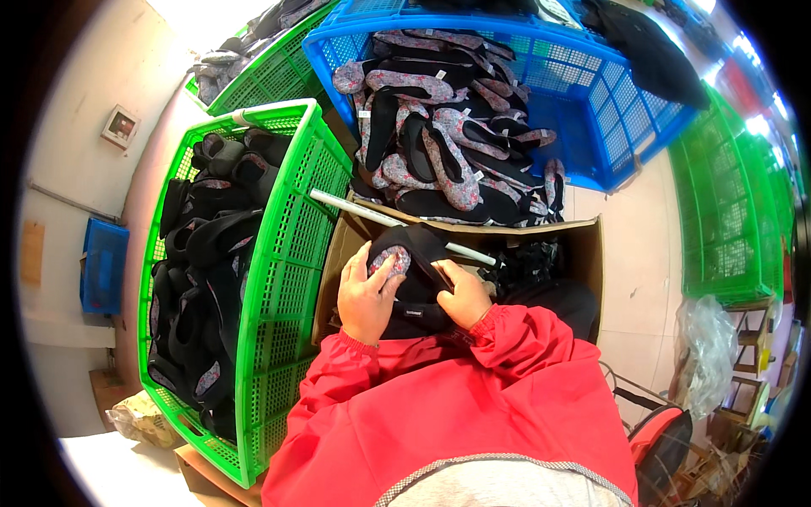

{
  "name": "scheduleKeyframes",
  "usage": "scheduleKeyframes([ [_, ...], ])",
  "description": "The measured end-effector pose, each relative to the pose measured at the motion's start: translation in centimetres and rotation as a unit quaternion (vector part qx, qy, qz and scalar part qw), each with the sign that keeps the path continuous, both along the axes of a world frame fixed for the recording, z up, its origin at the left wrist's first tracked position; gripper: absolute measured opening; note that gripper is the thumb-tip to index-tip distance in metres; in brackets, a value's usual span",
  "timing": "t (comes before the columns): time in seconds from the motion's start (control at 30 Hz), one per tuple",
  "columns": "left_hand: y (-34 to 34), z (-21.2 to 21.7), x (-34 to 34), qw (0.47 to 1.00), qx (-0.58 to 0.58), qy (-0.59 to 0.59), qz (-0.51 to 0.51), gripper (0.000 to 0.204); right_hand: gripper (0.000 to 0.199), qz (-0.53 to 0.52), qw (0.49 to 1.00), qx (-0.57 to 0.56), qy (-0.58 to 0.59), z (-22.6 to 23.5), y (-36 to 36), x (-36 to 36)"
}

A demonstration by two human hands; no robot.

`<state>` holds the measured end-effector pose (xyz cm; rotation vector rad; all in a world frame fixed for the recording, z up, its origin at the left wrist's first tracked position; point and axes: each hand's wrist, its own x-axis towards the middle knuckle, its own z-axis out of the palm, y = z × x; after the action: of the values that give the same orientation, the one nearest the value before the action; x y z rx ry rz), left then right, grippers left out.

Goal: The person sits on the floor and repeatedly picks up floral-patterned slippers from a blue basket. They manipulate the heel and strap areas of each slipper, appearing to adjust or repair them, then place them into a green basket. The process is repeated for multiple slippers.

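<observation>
Both my hands hold a black fabric slipper in front of my body, above the near part of a cardboard box. A rounded piece with a grey-and-red floral pattern shows at its opening. My left hand presses its thumb and fingers against this floral part. On the other side, my right hand pinches the black edge, with its thumb on top and its other fingers partly hidden. A small label sits on the black fabric between my hands. Behind the slipper, a white rod lies across the cardboard box.
A green crate of black slippers stands close at left. Beyond the box, a blue crate holds many floral and black slippers. Small black pieces lie inside the box. Green crates and clear plastic are at right.
</observation>
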<state>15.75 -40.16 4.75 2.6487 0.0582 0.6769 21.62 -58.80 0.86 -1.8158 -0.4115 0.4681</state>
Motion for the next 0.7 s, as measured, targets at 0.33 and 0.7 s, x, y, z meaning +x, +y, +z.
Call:
scheduleKeyframes([
  [0.33, 2.1, -1.5, 4.9, 0.994, 0.104, -0.023, 0.015, 0.025, 0.044, -0.013, 0.998, -0.056, -0.035, 0.5, 1.6, -1.1],
  [0.7, 2.4, -2.2, 10.3, 0.914, 0.354, 0.198, 0.020, 0.025, 0.039, -0.017, 0.995, -0.087, -0.038, 0.6, 2.4, -1.2],
])
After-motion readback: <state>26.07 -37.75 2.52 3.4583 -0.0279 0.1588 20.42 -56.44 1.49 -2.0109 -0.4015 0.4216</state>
